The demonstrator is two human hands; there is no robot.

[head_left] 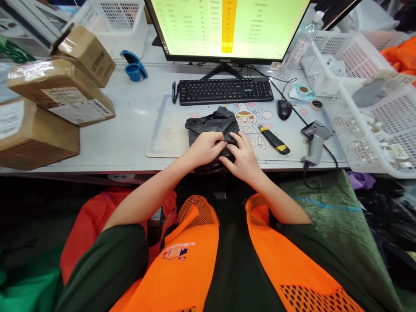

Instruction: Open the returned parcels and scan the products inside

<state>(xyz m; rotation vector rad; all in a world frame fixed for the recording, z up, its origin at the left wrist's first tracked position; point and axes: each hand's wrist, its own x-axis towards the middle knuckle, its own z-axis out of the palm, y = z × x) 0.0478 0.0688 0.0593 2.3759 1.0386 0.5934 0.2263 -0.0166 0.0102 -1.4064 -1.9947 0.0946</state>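
A black plastic mailer bag [211,123] lies crumpled at the front edge of the desk mat, right in front of me. My left hand [207,149] is closed on its near part, fingers curled and thumb pressed toward the middle. From the other side, my right hand [243,159] grips the bag's right part with bent fingers. The fingertips of both hands nearly meet over the plastic. What is inside the bag is hidden. Just right of my right hand rests a black and yellow box cutter [274,139].
Behind the mat stand a keyboard [225,91] and a monitor [224,60]. A mouse [284,109] and a grey barcode scanner [315,141] lie to the right, before white baskets [357,143]. Cardboard boxes [61,93] are stacked left, near a blue tape dispenser [134,69].
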